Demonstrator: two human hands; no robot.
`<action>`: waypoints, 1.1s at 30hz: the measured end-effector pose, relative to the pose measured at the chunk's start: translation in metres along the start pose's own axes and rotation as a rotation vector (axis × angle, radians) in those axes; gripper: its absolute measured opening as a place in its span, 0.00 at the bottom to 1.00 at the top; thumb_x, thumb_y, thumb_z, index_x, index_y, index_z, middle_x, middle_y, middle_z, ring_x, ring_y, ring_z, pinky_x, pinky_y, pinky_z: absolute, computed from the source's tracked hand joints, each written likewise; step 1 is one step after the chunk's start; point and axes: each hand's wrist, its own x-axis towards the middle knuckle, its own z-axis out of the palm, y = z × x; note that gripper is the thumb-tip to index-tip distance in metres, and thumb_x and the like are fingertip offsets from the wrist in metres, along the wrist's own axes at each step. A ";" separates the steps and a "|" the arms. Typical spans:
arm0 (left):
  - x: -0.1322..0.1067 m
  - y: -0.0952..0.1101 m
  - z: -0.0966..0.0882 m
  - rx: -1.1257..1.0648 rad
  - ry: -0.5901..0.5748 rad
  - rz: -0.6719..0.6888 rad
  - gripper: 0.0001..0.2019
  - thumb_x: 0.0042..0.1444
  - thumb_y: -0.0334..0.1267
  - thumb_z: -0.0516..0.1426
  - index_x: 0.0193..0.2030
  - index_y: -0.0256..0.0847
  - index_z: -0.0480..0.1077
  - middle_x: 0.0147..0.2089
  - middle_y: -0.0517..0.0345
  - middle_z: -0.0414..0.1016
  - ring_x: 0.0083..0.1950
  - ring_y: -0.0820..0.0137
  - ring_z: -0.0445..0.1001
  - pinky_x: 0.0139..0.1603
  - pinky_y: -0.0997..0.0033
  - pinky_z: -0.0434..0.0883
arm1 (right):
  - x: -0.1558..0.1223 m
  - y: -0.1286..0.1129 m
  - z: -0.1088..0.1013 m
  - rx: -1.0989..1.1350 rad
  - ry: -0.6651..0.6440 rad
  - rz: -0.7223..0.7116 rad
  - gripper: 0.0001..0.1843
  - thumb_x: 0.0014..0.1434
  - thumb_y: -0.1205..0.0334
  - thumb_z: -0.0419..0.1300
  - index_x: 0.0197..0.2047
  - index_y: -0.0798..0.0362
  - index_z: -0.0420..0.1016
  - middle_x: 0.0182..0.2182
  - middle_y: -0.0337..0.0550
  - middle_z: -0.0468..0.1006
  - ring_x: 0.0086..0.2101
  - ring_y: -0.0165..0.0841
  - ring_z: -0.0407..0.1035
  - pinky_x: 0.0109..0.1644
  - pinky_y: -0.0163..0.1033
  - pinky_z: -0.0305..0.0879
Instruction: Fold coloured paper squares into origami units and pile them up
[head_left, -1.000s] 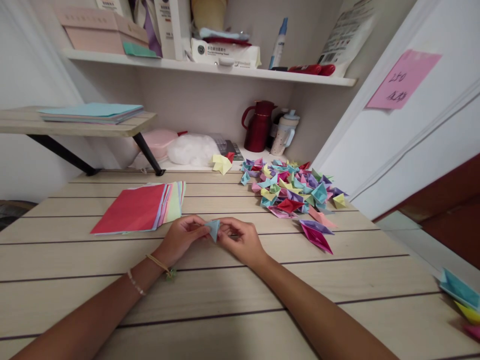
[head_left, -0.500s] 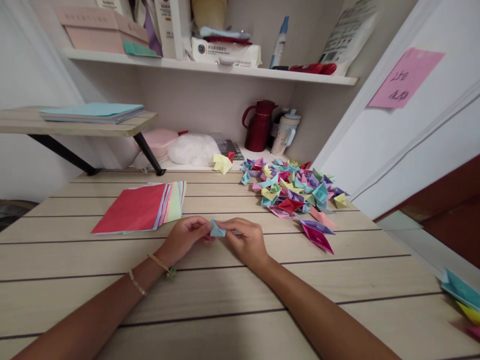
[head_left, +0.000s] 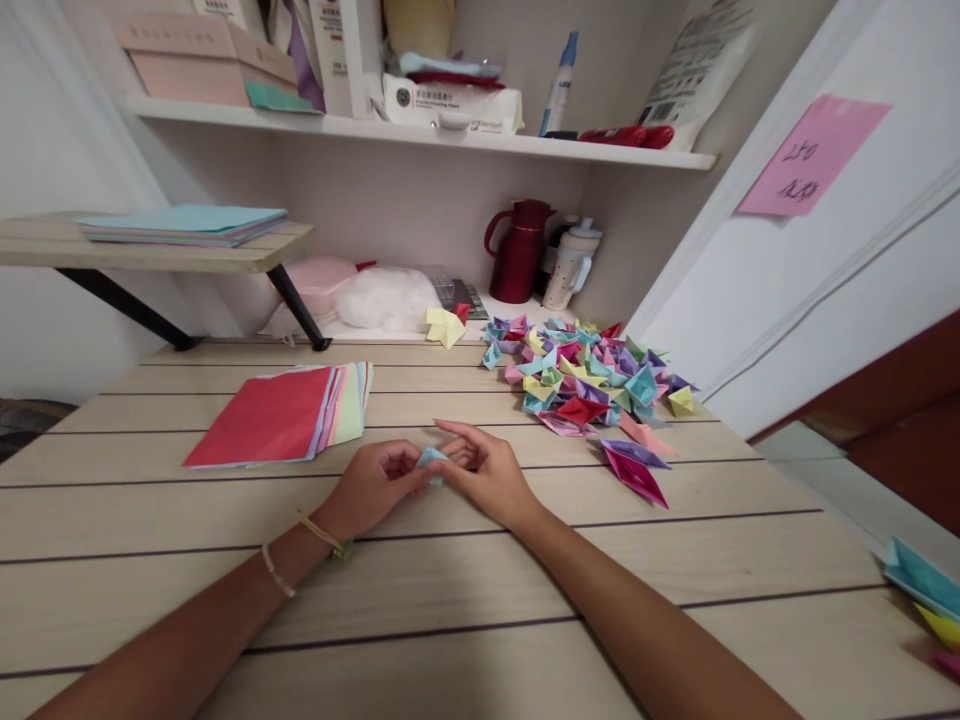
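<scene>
A small folded piece of light blue paper (head_left: 431, 458) is held between my two hands, just above the wooden table. My left hand (head_left: 377, 482) pinches it from the left between thumb and fingers. From the right, the thumb of my right hand (head_left: 487, 475) presses on it, while that hand's index finger is lifted and stretched out. The fingers partly cover the paper. Left of my hands lies a stack of coloured paper sheets (head_left: 262, 415), red on top. A heap of folded paper boats (head_left: 585, 375) in many colours lies to the right.
A magenta paper boat (head_left: 634, 475) lies near the heap, and more folded paper (head_left: 924, 578) sits at the far right edge. Behind stand a dark red jug (head_left: 520, 255) and a bottle (head_left: 571, 265). A small raised shelf (head_left: 285, 250) at left carries blue-topped paper.
My right index finger has lifted off the blue paper and straightened, while the thumb stays on it. The paper has turned slightly and is more covered by the fingers.
</scene>
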 end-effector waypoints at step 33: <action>-0.004 0.005 0.000 0.338 0.315 0.330 0.06 0.53 0.35 0.55 0.28 0.39 0.72 0.30 0.57 0.72 0.32 0.72 0.71 0.33 0.74 0.69 | -0.003 -0.004 0.006 -0.237 0.183 -0.137 0.04 0.48 0.65 0.61 0.30 0.52 0.77 0.38 0.45 0.68 0.33 0.30 0.68 0.27 0.31 0.68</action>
